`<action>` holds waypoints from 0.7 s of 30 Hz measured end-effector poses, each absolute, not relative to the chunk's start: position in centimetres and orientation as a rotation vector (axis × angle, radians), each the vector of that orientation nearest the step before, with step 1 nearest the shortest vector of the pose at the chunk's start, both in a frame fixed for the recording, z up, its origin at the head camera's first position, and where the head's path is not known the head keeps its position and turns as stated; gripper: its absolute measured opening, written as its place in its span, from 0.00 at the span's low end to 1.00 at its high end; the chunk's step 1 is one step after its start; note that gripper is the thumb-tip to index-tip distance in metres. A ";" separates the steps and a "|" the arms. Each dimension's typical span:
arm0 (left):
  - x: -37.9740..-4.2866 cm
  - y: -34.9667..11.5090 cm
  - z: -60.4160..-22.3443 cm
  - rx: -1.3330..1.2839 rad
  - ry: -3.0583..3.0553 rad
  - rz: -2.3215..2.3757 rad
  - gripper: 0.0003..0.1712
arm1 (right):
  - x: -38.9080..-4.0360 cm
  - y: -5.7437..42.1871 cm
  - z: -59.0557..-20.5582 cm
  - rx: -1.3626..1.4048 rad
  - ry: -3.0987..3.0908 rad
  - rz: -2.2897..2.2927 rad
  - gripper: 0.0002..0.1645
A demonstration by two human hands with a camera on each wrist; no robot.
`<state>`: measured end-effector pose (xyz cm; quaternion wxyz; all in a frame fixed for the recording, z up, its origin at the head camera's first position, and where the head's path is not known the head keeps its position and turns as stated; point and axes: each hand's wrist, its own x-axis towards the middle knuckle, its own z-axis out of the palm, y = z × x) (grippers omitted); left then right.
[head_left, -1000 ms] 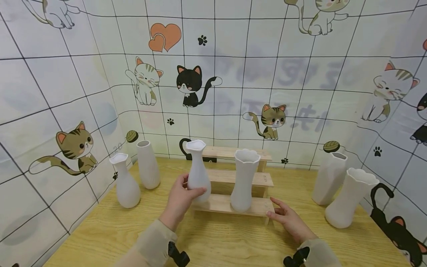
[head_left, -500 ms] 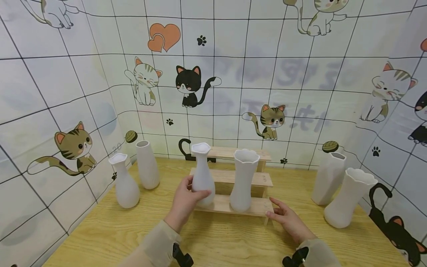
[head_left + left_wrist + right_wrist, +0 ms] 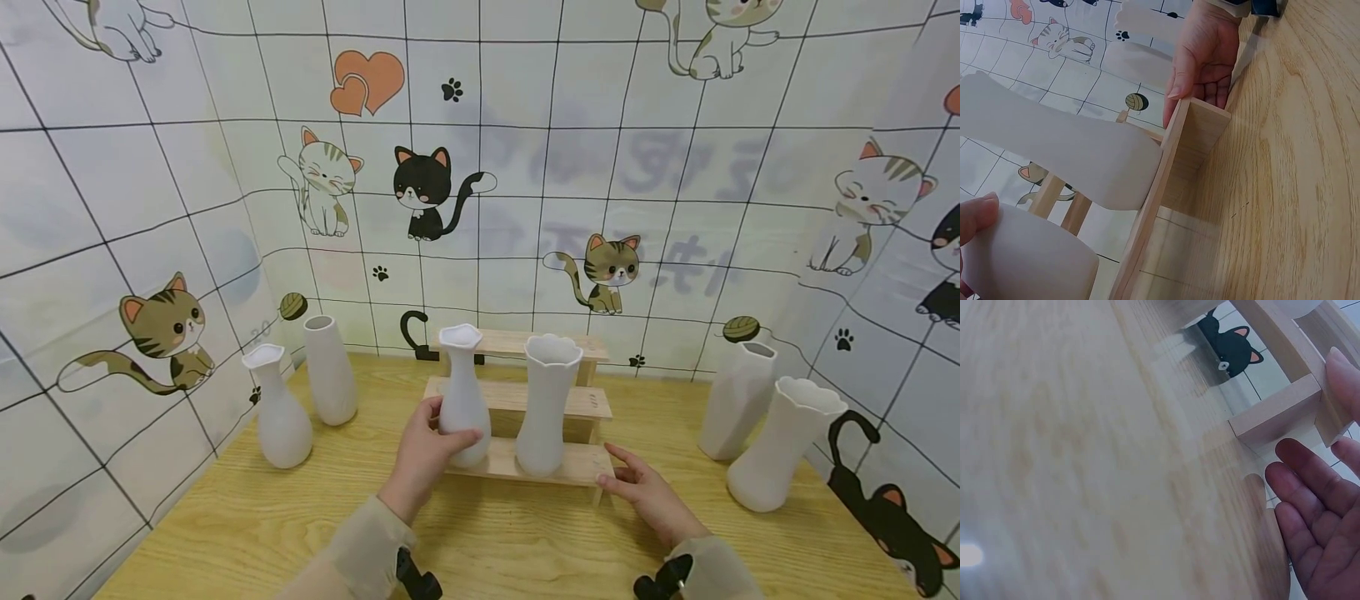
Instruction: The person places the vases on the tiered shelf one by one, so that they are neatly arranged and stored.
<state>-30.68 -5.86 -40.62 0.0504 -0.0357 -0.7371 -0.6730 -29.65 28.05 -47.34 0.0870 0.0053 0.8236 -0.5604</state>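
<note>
My left hand [image 3: 427, 454] grips a white vase [image 3: 463, 408] with a narrow neck and flared rim, thumb across its front. This vase is over the left part of the lowest step of a wooden tiered shelf [image 3: 501, 458]. In the left wrist view a small gap shows between the vase's base [image 3: 1041, 256] and the board. A wider white vase with a scalloped rim [image 3: 550, 408] stands upright on the same step, to the right. My right hand [image 3: 648, 496] holds that step's right end, thumb on top [image 3: 1342, 378] and index finger at the end face; the other fingers extend loosely below.
At the table's left stand a flared-rim white vase [image 3: 283, 417] and a plain cylindrical one [image 3: 330, 375]. On the right are a faceted white vase [image 3: 738, 404] and a scalloped one [image 3: 780, 450]. Cat-printed sheeting [image 3: 510, 167] encloses the wooden table [image 3: 517, 542].
My left hand has carried the narrow-necked vase rightward and slightly down over the lowest step, closer to the scalloped vase. My right hand has stayed at the shelf's end.
</note>
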 end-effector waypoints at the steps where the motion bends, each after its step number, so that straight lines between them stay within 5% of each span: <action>1: -30.7 -5.8 -40.6 -0.106 -2.251 -2.044 0.42 | -29.6 28.0 -47.3 0.019 2.454 -1.670 0.49; 21: -30.8 -4.7 -41.2 -0.097 -2.242 -2.081 0.43 | -29.6 27.9 -47.0 0.050 2.460 -1.655 0.51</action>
